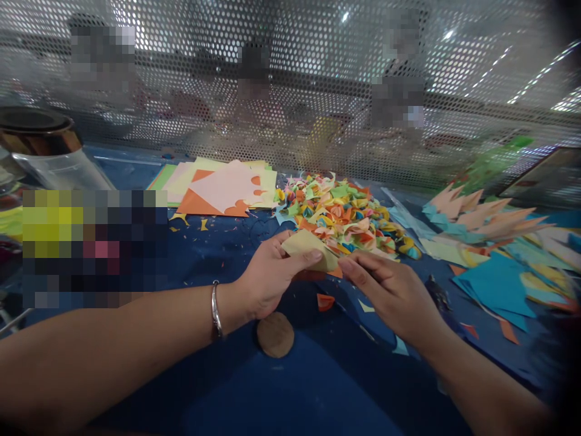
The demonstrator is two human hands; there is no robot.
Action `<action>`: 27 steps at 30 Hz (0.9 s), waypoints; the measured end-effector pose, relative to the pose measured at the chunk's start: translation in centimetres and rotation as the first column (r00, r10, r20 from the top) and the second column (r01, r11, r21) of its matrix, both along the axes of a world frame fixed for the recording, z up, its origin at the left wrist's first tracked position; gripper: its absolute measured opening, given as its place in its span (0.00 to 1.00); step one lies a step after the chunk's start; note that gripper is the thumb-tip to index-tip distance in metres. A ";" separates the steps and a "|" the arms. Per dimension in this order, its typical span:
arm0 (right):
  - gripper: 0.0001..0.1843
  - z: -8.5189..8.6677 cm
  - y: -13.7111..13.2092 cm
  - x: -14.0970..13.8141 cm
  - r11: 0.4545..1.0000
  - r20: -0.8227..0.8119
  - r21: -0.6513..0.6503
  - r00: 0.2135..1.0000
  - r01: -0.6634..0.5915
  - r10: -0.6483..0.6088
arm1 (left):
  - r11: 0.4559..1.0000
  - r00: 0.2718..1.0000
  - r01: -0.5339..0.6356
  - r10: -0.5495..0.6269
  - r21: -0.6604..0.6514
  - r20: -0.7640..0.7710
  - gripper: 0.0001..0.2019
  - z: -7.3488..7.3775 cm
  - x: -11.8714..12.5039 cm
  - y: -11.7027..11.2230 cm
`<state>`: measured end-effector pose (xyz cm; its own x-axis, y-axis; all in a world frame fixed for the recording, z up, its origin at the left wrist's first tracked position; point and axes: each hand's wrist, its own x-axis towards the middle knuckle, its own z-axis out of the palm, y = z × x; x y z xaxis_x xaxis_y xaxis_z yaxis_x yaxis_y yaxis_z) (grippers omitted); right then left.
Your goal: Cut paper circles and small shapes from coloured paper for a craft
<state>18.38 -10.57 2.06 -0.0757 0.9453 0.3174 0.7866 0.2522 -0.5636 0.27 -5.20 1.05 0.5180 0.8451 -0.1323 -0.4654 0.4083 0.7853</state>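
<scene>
My left hand [276, 272] grips a pale yellow piece of paper [308, 245], thumb on top and fingers underneath. At the paper's right corner, my right hand [394, 290] is closed in a pinch; a thin dark edge shows near its fingertips, too small to name. Some orange paper [334, 272] shows just below the yellow piece. Behind both hands lies a pile of small folded paper pieces [340, 209] in many colours. A round brown disc [275, 335] rests on the blue table below my left wrist, and a small orange scrap [325, 302] lies between the hands.
Stacked coloured sheets [218, 188] lie at the back left, beside a clear jar with a dark lid [40, 133]. Peach pointed paper shapes [476, 212] and blue paper sheets [497, 284] sit at the right. A perforated metal screen [290, 91] stands behind the table.
</scene>
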 end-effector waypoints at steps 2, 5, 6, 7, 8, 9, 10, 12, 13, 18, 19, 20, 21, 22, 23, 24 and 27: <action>0.24 0.0 0.0 0.0 1.000 0.009 -0.008 1.000 -0.004 0.004 | 1.000 1.000 -0.001 0.001 -0.001 -0.014 0.15 0.0 0.0 0.0; 0.24 0.2 0.0 -0.1 1.000 0.020 -0.012 1.000 -0.007 0.007 | 1.000 1.000 -0.002 0.001 -0.010 -0.024 0.15 -0.1 0.1 -0.1; 0.24 0.2 0.0 -0.1 1.000 0.021 -0.008 1.000 -0.006 0.006 | 1.000 1.000 -0.001 0.001 -0.013 -0.023 0.15 -0.1 0.1 -0.1; 0.25 0.2 0.0 -0.2 1.000 0.021 -0.002 1.000 -0.003 0.003 | 1.000 1.000 0.000 0.000 -0.015 -0.023 0.15 -0.1 0.1 -0.1; 0.25 0.3 -0.1 -0.2 1.000 0.022 0.005 1.000 -0.001 0.001 | 1.000 1.000 0.002 -0.003 -0.013 -0.025 0.15 -0.1 0.1 -0.1; 0.25 0.3 -0.1 -0.2 1.000 0.022 0.010 1.000 0.001 -0.002 | 1.000 0.999 0.007 -0.007 -0.007 -0.031 0.15 0.0 0.0 -0.1; 0.25 0.3 -0.1 -0.2 1.000 0.021 0.014 1.000 0.004 -0.005 | 1.000 0.999 0.014 -0.014 0.002 -0.044 0.15 0.0 -0.1 -0.1; 0.25 0.3 -0.2 -0.1 1.000 0.020 0.008 1.000 0.007 -0.007 | 0.999 0.996 0.030 -0.027 0.030 -0.089 0.15 0.2 -0.3 0.1; 0.25 0.3 -0.2 -0.1 1.000 0.019 0.003 1.000 0.005 -0.005 | 0.998 0.992 0.040 -0.034 0.046 -0.118 0.14 0.3 -0.4 0.2; 0.23 0.2 -0.2 0.1 1.000 0.020 0.006 1.000 -0.008 0.008 | 0.985 0.957 0.110 -0.069 0.134 -0.281 0.14 0.6 -1.1 0.9; 0.23 0.2 -0.2 0.2 1.000 0.018 0.009 1.000 -0.014 0.014 | 0.981 0.951 0.123 -0.072 0.153 -0.302 0.13 0.6 -1.2 1.0; 0.22 0.2 -0.2 0.2 1.000 0.016 0.009 1.000 -0.019 0.019 | 0.976 0.946 0.131 -0.071 0.173 -0.316 0.13 0.5 -1.3 1.1; 0.22 0.2 -0.2 0.3 1.000 0.015 0.010 1.000 -0.023 0.022 | 0.972 0.944 0.137 -0.069 0.192 -0.323 0.12 0.5 -1.3 1.1; 0.22 0.2 -0.3 0.3 1.000 0.016 0.008 1.000 -0.023 0.023 | 0.968 0.943 0.140 -0.065 0.210 -0.328 0.11 0.4 -1.3 1.2; 0.22 0.2 -0.3 0.4 1.000 0.018 0.005 1.000 -0.023 0.023 | 0.964 0.942 0.140 -0.059 0.227 -0.332 0.11 0.3 -1.3 1.2; 0.22 0.2 -0.3 0.4 1.000 0.021 -0.002 0.999 -0.026 0.026 | 0.960 0.940 0.141 -0.054 0.240 -0.337 0.10 0.3 -1.3 1.2; 0.21 0.2 -0.3 0.4 0.999 0.023 -0.007 0.999 -0.037 0.038 | 0.957 0.937 0.147 -0.054 0.251 -0.345 0.11 0.1 -1.2 1.2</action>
